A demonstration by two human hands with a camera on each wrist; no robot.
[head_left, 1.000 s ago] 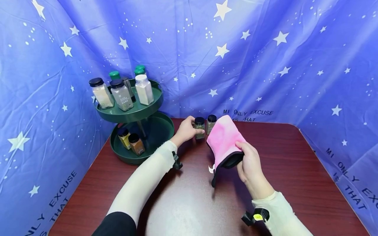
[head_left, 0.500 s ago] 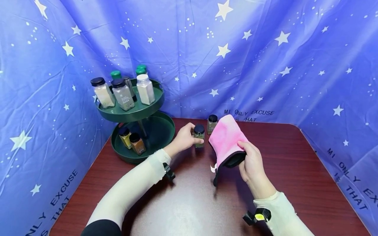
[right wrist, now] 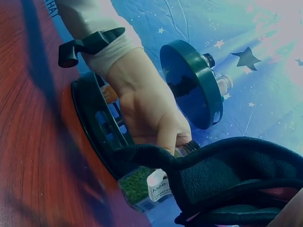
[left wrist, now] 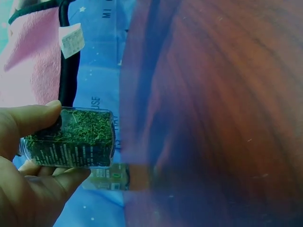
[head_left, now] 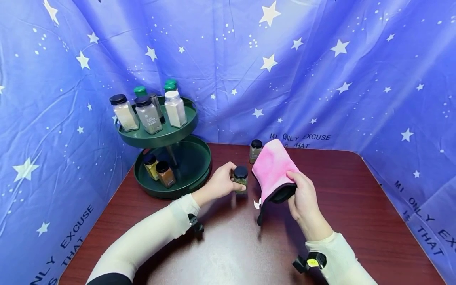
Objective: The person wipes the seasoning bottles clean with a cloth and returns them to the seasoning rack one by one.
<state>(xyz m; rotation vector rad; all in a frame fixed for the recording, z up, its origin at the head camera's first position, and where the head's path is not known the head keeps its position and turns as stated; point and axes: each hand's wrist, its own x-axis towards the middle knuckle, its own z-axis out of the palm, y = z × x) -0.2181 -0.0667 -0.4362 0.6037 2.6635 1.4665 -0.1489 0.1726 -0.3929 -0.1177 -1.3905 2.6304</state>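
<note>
My left hand (head_left: 223, 180) grips a small clear jar of dried green herbs (left wrist: 85, 135) with a black lid, thumb on one side and fingers on the other. The jar stands upright over the middle of the table. To its right, my right hand (head_left: 304, 196) pinches a pink cloth (head_left: 273, 168) with black edging, its thumb on the pink face. A white tag (right wrist: 160, 185) hangs from the cloth's edge. In the right wrist view the cloth's dark trim covers part of the herb jar.
A green two-tier rack (head_left: 156, 138) at the left bears several jars above and two below, one with yellow contents (head_left: 151, 168) and one with brown (head_left: 165, 174). Another black-lidded jar (head_left: 255, 152) stands behind the cloth on the red-brown table (head_left: 342, 221). A blue star-patterned curtain (head_left: 228, 71) surrounds the table.
My left hand has brought the herb jar from beside the other black-lidded jar toward the table's front. My right hand and the cloth have hardly moved.
</note>
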